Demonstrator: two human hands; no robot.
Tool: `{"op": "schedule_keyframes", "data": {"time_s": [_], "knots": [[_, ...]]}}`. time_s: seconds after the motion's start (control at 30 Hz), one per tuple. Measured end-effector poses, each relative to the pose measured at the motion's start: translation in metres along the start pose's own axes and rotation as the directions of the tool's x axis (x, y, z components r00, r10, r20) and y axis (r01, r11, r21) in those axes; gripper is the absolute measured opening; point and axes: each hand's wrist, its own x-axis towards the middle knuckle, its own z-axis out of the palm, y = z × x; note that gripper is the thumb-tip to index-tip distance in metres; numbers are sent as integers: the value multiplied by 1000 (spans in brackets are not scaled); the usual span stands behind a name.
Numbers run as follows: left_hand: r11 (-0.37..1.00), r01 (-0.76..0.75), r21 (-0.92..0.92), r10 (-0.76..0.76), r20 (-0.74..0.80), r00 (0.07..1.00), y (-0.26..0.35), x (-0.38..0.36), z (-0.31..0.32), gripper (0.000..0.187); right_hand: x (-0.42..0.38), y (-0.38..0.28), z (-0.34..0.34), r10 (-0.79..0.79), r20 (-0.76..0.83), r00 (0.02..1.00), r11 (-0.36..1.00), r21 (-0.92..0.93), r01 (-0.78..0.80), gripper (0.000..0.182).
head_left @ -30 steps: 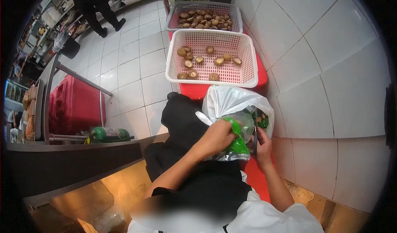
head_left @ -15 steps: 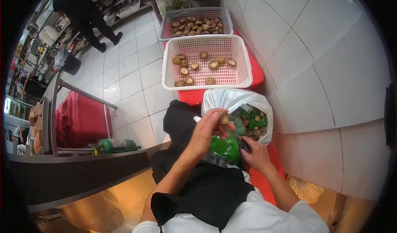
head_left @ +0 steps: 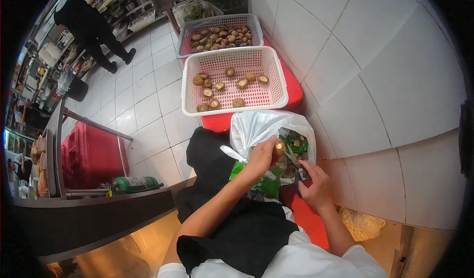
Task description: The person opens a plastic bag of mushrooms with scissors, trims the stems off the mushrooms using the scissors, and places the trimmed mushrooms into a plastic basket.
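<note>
My left hand [head_left: 262, 155] grips a brown mushroom [head_left: 280, 148], its pale stem side showing, over the mouth of a white plastic bag [head_left: 249, 130]. In my right hand [head_left: 315, 185] is a pair of scissors [head_left: 297, 183] with black handles, the blades pointing up toward the mushroom. Green plastic and brown scraps [head_left: 297, 143] show inside the bag. Just beyond it stands a white perforated basket [head_left: 282, 98] with several mushrooms [head_left: 242, 83] spread over its bottom.
Behind the white basket, a grey basket [head_left: 184, 40] holds a heap of mushrooms. Both baskets stand on a red surface [head_left: 295, 91]. A tiled wall [head_left: 365, 90] bounds the right. To the left are a red bin [head_left: 94, 154], a green cylinder [head_left: 133, 184] and a person in black [head_left: 86, 26].
My right hand has come up with the scissors, bringing the blades to the mushroom. My left hand has lowered and turned, so the stem side shows. The whole view has shifted a little.
</note>
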Motion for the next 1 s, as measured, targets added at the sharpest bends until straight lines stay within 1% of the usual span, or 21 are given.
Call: {"op": "schedule_keyframes", "data": {"time_s": [0.03, 0.1, 0.2, 0.3, 0.4, 0.5, 0.6, 0.7, 0.73, 0.8, 0.83, 0.9, 0.93, 1.0], "knots": [[1000, 8, 7, -8, -12, 1000, 0, 1, 1, 57, 0, 2, -1, 9, 29, 1000, 1000, -13, -9, 58], [999, 26, 22, -25, -38, 999, 4, 1, 2, 55, 5, -1, -8, -18, 46, 999, 999, -49, 20, 59], [983, -64, 171, 70, -32, 997, -7, 9, -4, 55, 10, 3, -13, -51, 106, 993, 995, -78, 60, 59], [937, -104, 335, 125, -42, 991, -15, 13, -5, 58, 13, 3, -20, -62, 189, 980, 993, -89, 80, 59], [942, -96, 321, 101, 0, 995, -27, 19, -9, 61, 14, 4, -19, -72, 229, 971, 992, -84, 94, 59], [937, -119, 328, 139, -36, 990, -32, 18, -7, 62, 10, 6, -11, -70, 236, 969, 992, -85, 92, 58], [903, -43, 427, 70, -46, 997, -28, 19, -13, 72, 8, 10, -3, -69, 227, 971, 994, -72, 88, 57], [967, -35, 254, 49, -49, 998, -37, 20, -6, 74, 0, 16, 10, -80, 175, 981, 996, -22, 86, 59], [970, -14, 243, 23, -35, 999, -40, 20, -7, 71, -3, 18, 14, -86, 151, 985, 996, -1, 88, 60], [974, 25, 223, -25, -5, 1000, -42, 20, -10, 65, -8, 19, 18, -39, 156, 987, 999, 38, 34, 58], [986, 50, 159, -52, 11, 999, -40, 17, -12, 65, -11, 19, 19, -14, 156, 988, 998, 55, 6, 57], [994, 102, 36, -104, 54, 993, -34, 10, -16, 65, -19, 14, 22, 83, 146, 986, 981, 162, -106, 54], [993, 115, 34, -117, 53, 992, -34, 10, -15, 64, -23, 12, 23, 127, 151, 980, 964, 216, -158, 53], [990, 137, 29, -138, 39, 990, -33, 8, -16, 64, -29, 13, 24, 182, 159, 970, 938, 268, -220, 51]]}}
